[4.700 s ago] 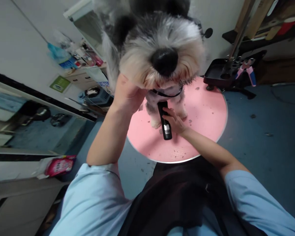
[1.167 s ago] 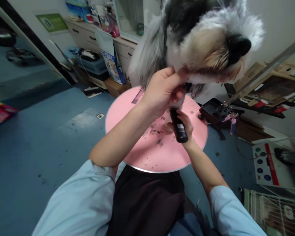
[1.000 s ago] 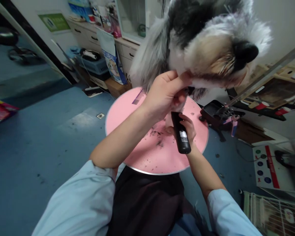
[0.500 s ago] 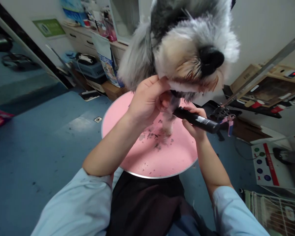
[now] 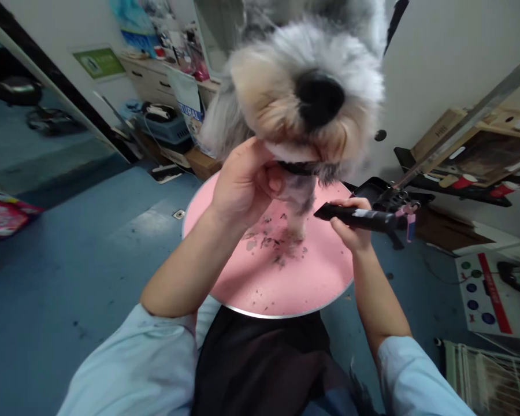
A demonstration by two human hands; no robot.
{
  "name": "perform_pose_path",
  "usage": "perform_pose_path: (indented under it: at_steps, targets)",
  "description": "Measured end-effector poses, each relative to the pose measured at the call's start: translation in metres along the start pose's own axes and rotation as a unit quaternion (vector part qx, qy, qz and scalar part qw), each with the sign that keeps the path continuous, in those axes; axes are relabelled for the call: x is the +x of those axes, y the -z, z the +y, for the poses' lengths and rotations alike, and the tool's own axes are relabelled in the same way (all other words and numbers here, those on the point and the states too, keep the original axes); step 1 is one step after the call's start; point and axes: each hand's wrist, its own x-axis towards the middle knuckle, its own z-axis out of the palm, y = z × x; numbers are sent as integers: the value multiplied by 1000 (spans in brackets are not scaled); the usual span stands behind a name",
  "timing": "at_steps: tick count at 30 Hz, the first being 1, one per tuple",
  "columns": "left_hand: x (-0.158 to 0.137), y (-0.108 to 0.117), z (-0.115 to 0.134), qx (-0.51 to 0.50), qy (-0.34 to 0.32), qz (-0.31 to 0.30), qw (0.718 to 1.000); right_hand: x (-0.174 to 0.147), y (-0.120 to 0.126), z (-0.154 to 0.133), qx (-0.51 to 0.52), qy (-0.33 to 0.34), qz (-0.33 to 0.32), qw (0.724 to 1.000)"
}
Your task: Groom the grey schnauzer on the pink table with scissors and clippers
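Note:
A grey and white dog stands on a round pink table, its muzzle turned towards me and the top of its head cut off by the frame. My left hand is closed on the fur under the dog's jaw, on the left side of the muzzle. Held in my right hand is a black hair clipper, its tip pointing left, apart from the dog's chest and foreleg. Dark tufts of cut hair lie on the table around the foreleg.
A slanting metal pole rises at the right, with a black tray and pink-handled pliers near its base. A white box and a wire cage stand lower right. Back left are a pet carrier and a drawer cabinet.
The dog's head has turned and shifted left, its nose now facing me more. My left hand has followed it slightly left. My right hand has drawn the clipper a little right, away from the dog.

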Motion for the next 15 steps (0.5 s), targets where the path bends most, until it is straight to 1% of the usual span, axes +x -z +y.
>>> perform_pose_path:
  at_steps: [1,3,5,7,10,12,15]
  targets:
    - [1,1,1,-7,-3,14,1000,-3,4,1,16,-20,24,999]
    - [5,6,5,-48,-13,20,999,-8,10,4,54,-75,54,994]
    - [10,16,9,-109,-9,7,994,-8,11,7,91,-128,55,986]
    - [16,33,14,-153,1,-16,988,-4,8,12,113,-159,54,979]
    - [26,62,18,-160,-14,-41,986,14,-6,17,121,-165,71,976]
    - [30,79,19,-147,-36,-36,988,29,-19,18,126,-157,77,976]
    - [34,92,17,-126,-51,-14,991,47,-39,18,132,-143,51,980]
